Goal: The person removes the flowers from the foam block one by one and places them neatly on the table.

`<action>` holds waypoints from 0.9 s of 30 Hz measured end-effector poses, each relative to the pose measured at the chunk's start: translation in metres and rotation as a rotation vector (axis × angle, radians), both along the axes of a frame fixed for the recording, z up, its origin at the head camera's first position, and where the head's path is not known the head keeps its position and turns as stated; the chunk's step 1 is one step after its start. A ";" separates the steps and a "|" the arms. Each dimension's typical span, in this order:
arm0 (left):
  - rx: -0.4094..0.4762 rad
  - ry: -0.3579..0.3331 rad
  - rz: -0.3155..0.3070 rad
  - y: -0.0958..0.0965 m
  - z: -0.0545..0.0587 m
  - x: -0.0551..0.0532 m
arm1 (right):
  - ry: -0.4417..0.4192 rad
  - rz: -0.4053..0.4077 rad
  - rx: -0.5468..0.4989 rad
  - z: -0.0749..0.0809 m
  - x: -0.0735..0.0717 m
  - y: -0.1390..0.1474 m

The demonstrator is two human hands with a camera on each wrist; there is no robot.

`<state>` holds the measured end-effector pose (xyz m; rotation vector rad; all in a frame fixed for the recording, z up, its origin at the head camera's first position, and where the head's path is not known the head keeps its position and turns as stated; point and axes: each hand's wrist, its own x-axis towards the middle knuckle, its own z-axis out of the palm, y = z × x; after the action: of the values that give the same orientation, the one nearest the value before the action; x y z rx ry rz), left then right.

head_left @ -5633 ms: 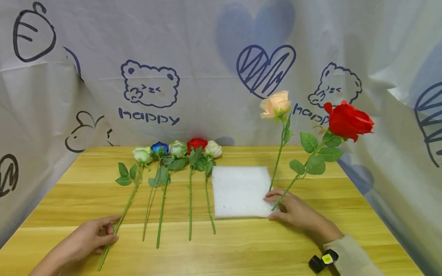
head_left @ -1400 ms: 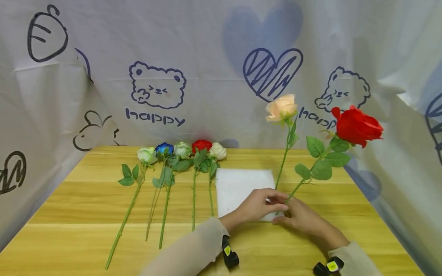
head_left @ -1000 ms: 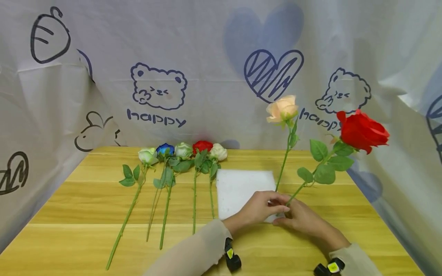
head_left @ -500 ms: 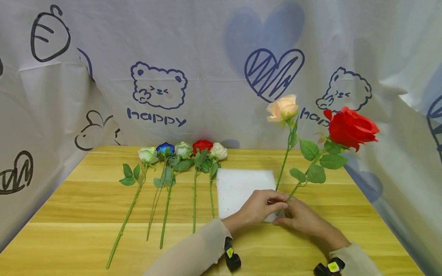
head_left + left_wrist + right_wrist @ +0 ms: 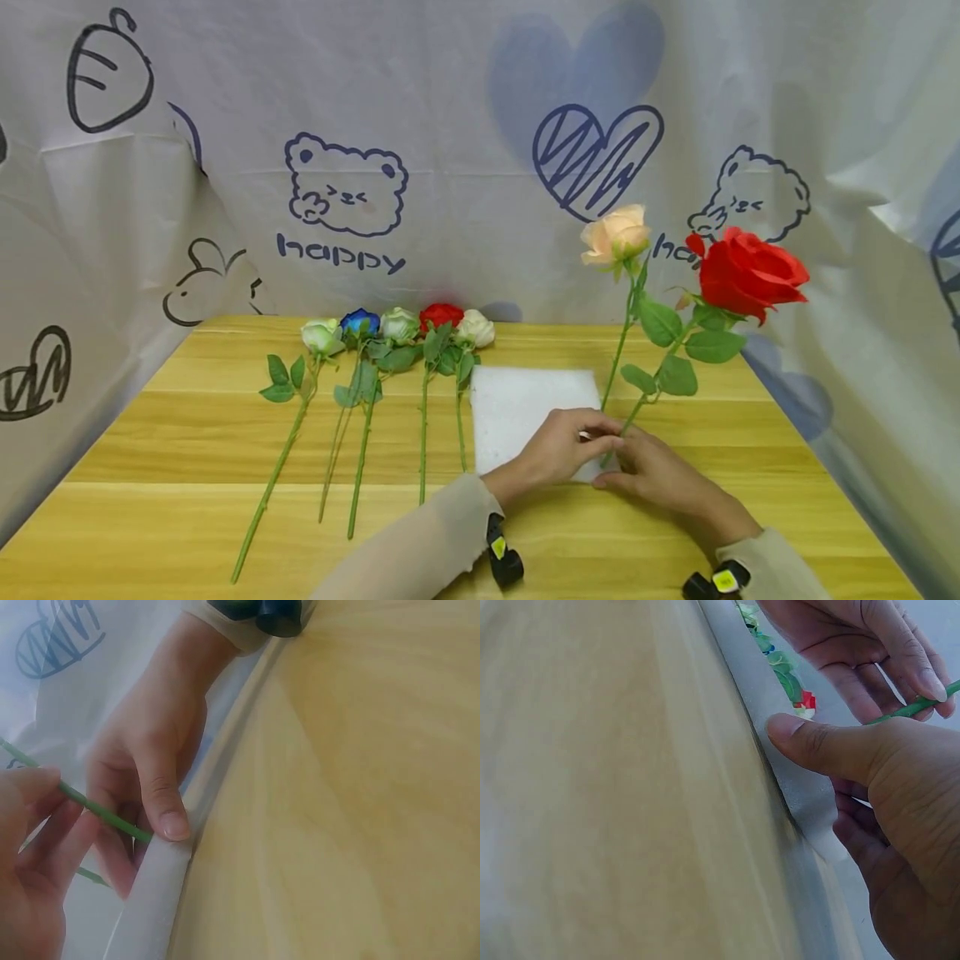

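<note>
Altogether, seven roses are in view: five lie in a row on the wooden table (image 5: 172,508), and two rise at the right beside one white foam block (image 5: 525,404). The lying five, left to right, are a first pale green rose (image 5: 321,337), one blue rose (image 5: 360,322), a second pale green rose (image 5: 399,325), one lying red rose (image 5: 441,317) and one white rose (image 5: 476,328), blooms close together at the far edge. Of the raised two, one is a peach rose (image 5: 618,235), only slightly tilted, and the other a leaning red rose (image 5: 752,271), slanted to the right. The person's left hand (image 5: 555,448) pinches the leaning red rose's stem low down, at the foam's near right corner; the right hand (image 5: 663,472) grips that edge of the block, thumb on its side. Whether the stem's tip has entered the foam cannot be told, since fingers cover it, as they do the foot of the peach stem. The left sleeve (image 5: 408,546) hides the lower ends of the lying red and white stems. Two black wrist devices (image 5: 506,560) show, one per arm. Behind, the leaning red bloom blocks some lettering on the printed cloth (image 5: 450,92).
</note>
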<state>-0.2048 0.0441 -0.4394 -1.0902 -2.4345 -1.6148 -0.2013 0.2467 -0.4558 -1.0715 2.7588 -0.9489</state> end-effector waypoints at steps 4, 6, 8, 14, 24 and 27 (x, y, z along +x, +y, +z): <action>-0.003 0.008 0.004 -0.001 0.001 0.000 | 0.039 0.011 0.021 0.001 -0.001 0.000; -0.005 0.013 0.004 -0.001 0.002 0.000 | 0.055 0.012 0.037 0.002 -0.001 -0.001; -0.005 0.016 0.000 -0.001 0.002 0.000 | 0.051 0.005 0.049 0.003 0.000 -0.002; -0.001 0.043 -0.001 -0.001 0.002 0.001 | 0.044 0.002 0.059 0.001 0.001 -0.001; -0.001 0.099 0.022 -0.003 0.002 -0.001 | 0.089 -0.016 0.089 0.001 0.002 -0.002; 0.000 0.110 0.026 -0.003 0.003 -0.001 | 0.091 -0.014 0.089 0.002 0.002 -0.003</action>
<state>-0.2062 0.0411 -0.4365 -1.1116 -2.3696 -1.5052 -0.1996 0.2436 -0.4537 -1.1093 2.8537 -0.7893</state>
